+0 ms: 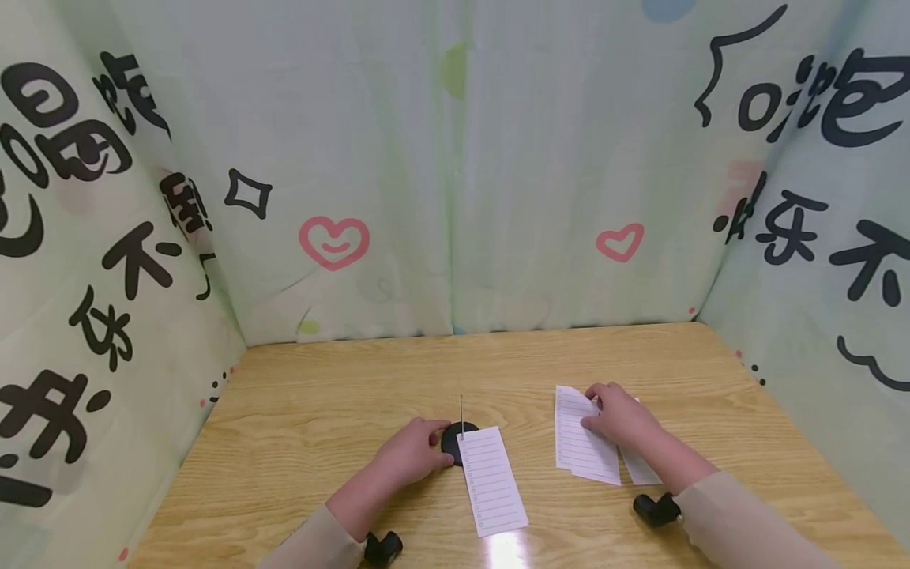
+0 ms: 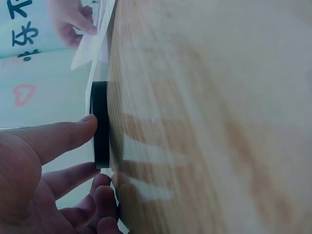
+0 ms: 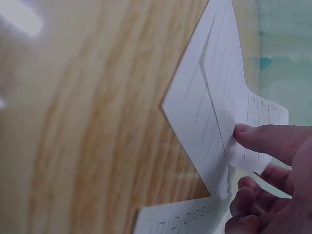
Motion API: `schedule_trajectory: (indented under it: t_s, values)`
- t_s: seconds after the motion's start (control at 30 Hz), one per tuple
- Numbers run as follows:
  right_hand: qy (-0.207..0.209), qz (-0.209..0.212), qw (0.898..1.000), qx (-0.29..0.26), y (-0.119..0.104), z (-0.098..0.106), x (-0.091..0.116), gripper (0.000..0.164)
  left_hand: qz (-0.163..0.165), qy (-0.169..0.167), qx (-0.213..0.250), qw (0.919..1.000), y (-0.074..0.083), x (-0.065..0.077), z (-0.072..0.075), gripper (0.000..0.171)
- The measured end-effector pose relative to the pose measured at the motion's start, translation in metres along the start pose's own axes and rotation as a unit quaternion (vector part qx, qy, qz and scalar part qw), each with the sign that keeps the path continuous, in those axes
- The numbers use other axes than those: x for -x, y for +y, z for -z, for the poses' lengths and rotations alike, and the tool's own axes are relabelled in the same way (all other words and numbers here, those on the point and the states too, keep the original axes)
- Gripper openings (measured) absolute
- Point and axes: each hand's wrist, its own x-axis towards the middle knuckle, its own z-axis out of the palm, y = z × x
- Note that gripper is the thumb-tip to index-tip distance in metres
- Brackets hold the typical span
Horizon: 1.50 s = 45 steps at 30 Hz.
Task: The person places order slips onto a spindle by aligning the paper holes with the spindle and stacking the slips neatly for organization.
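Note:
My left hand (image 1: 411,452) pinches the edge of the round black base (image 2: 100,131) of a paper spike, thumb and a finger on either side. The thin rod (image 1: 461,407) stands upright from that base. One lined checklist slip (image 1: 494,482) is on the spike, its top end over the base and the rest slanting toward me. To the right, my right hand (image 1: 624,419) pinches a lined slip (image 3: 258,112) between thumb and finger; in the right wrist view it bends up along its box-marked edge. Other slips (image 1: 577,435) lie overlapping under that hand.
Another slip (image 1: 640,468) lies partly hidden under the right forearm. The wooden table (image 1: 320,395) runs back to a printed curtain (image 1: 455,197), with curtains on both sides. Black wrist-worn devices (image 1: 656,510) sit by both sleeves.

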Motion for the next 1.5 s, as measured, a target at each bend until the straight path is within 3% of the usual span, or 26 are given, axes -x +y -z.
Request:
schedule_trajectory:
  t_s: [0.37, 0.73, 0.97, 1.23, 1.5]
  values:
    - [0.021, -0.003, 0.998, -0.054, -0.003, -0.002, 0.001, 0.057, 0.004, -0.002, 0.001, 1.0000, 0.001, 0.000, 0.001, 0.058]
    - [0.033, -0.003, 0.997, -0.076, -0.003, 0.003, 0.001, 0.048, -0.002, 0.001, -0.006, 1.0000, 0.000, 0.000, 0.002, 0.058]
    - [0.051, 0.027, 0.992, -0.109, -0.011, 0.009, 0.008, 0.044, -0.001, 0.000, -0.006, 1.0000, 0.001, 0.001, 0.002, 0.058]
    - [0.045, 0.051, 0.977, -0.200, -0.027, 0.020, 0.019, 0.045, 0.002, 0.000, -0.010, 1.0000, 0.003, 0.002, 0.002, 0.058]
    - [0.014, 0.093, 0.948, -0.305, -0.047, 0.021, 0.024, 0.046, 0.002, -0.001, -0.004, 1.0000, 0.004, 0.004, 0.003, 0.057]
